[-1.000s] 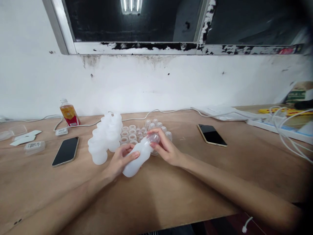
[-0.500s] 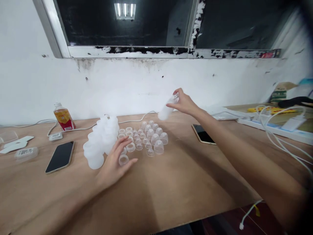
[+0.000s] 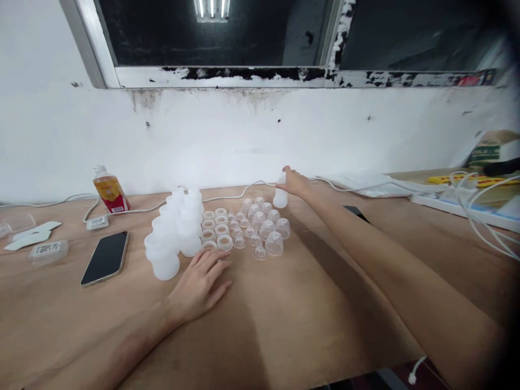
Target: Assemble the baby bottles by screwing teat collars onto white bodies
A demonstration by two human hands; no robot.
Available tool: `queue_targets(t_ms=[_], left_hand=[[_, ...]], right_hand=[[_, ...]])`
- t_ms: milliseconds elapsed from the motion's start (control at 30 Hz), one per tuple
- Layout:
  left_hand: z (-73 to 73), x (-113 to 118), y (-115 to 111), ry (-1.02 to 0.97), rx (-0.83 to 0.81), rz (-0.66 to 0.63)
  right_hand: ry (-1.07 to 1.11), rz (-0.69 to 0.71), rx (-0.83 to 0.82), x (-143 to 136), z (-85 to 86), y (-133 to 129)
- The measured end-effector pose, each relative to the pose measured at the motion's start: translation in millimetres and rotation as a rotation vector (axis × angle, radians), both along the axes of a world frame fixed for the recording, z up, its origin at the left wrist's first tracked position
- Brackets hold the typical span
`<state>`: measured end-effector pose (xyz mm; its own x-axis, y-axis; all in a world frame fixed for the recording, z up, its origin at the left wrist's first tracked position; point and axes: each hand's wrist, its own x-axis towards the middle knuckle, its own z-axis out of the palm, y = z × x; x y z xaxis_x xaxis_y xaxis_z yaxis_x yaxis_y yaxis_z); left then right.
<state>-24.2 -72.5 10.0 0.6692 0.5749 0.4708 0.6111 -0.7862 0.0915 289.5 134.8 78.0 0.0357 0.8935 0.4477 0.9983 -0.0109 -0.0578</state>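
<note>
At the back of the table my right hand (image 3: 296, 183) grips the upper part of an upright baby bottle (image 3: 280, 198); its base looks to be on the tabletop. My left hand (image 3: 200, 281) lies palm down, fingers stretched and holding nothing I can see. Just beyond those fingertips are rows of white bottle collar rings (image 3: 222, 242), the nearest partly hidden. Left of them stand frosted white bottle bodies (image 3: 166, 266) in close rows. Small clear nipples (image 3: 239, 242) are lined up to the right of the rings, followed by clear dome caps (image 3: 274, 245).
Leftward lie a phone (image 3: 104, 259), a small clear case (image 3: 49, 251) and a drink bottle (image 3: 111, 189). A white cable (image 3: 227, 198) runs along the wall. My right forearm partly covers another phone (image 3: 357, 213). A power strip (image 3: 459, 210) with tangled cords sits far right.
My right hand has lowered the baby bottle from a tilted position in the air to upright at the table. My left hand has drawn back from the nearest ring and flattened.
</note>
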Motion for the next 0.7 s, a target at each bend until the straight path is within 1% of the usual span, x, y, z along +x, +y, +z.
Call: queue_targets(t_ms=[167,267,300,367,433,467,500,533,600,633,667,700], left_hand=[[0.9,0,0,-0.001,-0.018,-0.008],[1.3,0,0,0.001,-0.020,-0.006],[1.3,0,0,0.003,-0.018,-0.006],[1.2,-1,0,0.005,-0.004,-0.001],[1.5,-1,0,0.004,0.023,0.010],[2.0,0,0,0.003,0.043,0.012],[2.6,2,0,0.005,0.064,0.006],[3.2,4,0,0.016,0.080,-0.018],[4.4,9,0,0.059,0.079,-0.115],[4.8,11,-1,0.080,0.056,-0.171],[5.1,12,-3,0.095,0.015,-0.219],[5.3,13,-6,0.100,-0.041,-0.247]], right_hand=[[-0.013,0.031,0.001,-4,-1.4,-7],[0.028,0.041,-0.010,-4,-0.4,-8],[0.054,0.035,0.014,-5,1.1,-10],[0.101,0.031,0.139,-9,5.5,-18],[0.127,0.089,0.326,-22,8.7,-37],[0.133,0.169,0.395,-31,8.5,-51],[0.151,0.269,0.430,-42,6.3,-69],[0.172,0.388,0.429,-54,1.8,-89],[0.168,0.701,0.319,-77,-13.4,-132],[0.137,0.851,0.211,-87,-23.5,-152],[0.110,0.953,0.097,-93,-34.2,-170],[0.105,1.006,0.011,-98,-44.8,-185]])
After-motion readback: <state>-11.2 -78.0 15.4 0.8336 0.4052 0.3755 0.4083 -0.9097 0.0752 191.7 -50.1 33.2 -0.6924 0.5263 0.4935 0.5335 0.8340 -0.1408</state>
